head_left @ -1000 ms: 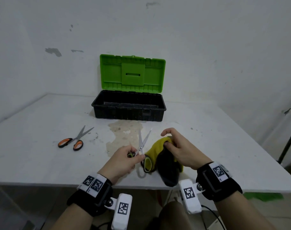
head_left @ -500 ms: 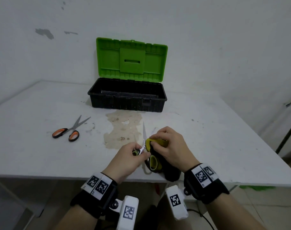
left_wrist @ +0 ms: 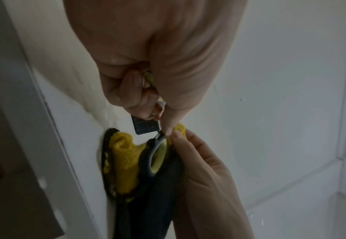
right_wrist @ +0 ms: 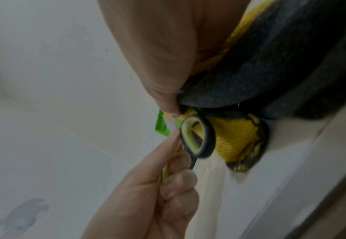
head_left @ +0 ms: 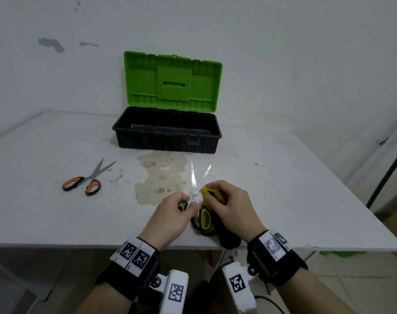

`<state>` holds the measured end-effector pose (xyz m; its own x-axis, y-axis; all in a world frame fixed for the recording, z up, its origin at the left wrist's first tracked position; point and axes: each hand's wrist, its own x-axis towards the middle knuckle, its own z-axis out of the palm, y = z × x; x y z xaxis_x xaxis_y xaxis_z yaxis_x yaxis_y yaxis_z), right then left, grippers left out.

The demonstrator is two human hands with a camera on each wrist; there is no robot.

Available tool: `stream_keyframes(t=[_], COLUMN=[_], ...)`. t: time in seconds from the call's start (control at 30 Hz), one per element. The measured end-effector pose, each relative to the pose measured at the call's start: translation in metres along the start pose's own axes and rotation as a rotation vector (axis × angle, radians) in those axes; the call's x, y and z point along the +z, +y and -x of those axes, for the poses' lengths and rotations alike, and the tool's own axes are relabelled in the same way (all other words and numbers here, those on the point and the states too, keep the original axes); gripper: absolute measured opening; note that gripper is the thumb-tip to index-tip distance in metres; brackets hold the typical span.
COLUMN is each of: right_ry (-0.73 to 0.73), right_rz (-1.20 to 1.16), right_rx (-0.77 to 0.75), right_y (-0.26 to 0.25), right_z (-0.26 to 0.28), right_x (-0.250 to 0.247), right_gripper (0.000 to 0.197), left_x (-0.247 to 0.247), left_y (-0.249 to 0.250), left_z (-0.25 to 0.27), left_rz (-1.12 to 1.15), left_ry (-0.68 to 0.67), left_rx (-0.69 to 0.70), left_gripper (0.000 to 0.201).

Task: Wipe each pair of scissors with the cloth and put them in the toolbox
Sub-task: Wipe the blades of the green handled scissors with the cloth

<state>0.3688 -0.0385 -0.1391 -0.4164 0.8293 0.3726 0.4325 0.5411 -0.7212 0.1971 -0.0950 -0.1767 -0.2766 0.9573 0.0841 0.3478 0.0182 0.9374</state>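
A white tabletop (head_left: 283,189) is being viewed from above, with two hands meeting at the lower centre of the frame. A pair of scissors with yellow-green and black handles (head_left: 196,189) is being held by the left hand (head_left: 170,216), whose fingers (left_wrist: 131,90) are curled tightly around one handle loop; the blades are being pointed up the frame, spread apart in a narrow V. A yellow and dark grey cloth (head_left: 212,196) is being pinched by the right hand (head_left: 233,209), its fingers clamped on the fabric, which is being pressed against the right-hand blade just above the pivot. The rest of the cloth is being draped over the tabletop's near edge. A second pair of scissors with orange handles (head_left: 89,180) is lying at the left of the frame, well apart from the hands. A black toolbox (head_left: 166,141) with its green lid raised is standing at the upper centre, against the wall.
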Motion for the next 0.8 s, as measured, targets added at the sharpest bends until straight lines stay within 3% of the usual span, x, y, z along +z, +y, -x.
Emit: stream_keyframes(t=[0.2,0.43,0.53,0.67,0.8], right_ry=[-0.030,-0.044,-0.019,0.122,0.153], right_rz=[0.196,0.280,0.311,0.256,0.251], right_rx=[-0.278,-0.409,-0.369,-0.172,-0.216], right_y=[0.001,0.009,0.009,0.013,0.002], right_z=[-0.003,-0.003,-0.011,-0.032,-0.023], right_x=[-0.009,0.007,0.003,-0.016,-0.019], right_gripper=[0.018,0.018,0.015,0.015,0.015], left_x=[-0.003,-0.002,-0.007,-0.009,-0.009], left_y=[0.004,0.006,0.008,0.009,0.008], left_z=[0.000,0.003,0.003,0.004,0.003], left_rz=[-0.008,-0.069,-0.164,-0.191,-0.167], left_ry=[0.005,-0.016,-0.028,-0.062,-0.071], left_rx=[-0.002,0.019,0.063,0.057,0.036], left_gripper=[0.027,0.025,0.025,0.023,0.023])
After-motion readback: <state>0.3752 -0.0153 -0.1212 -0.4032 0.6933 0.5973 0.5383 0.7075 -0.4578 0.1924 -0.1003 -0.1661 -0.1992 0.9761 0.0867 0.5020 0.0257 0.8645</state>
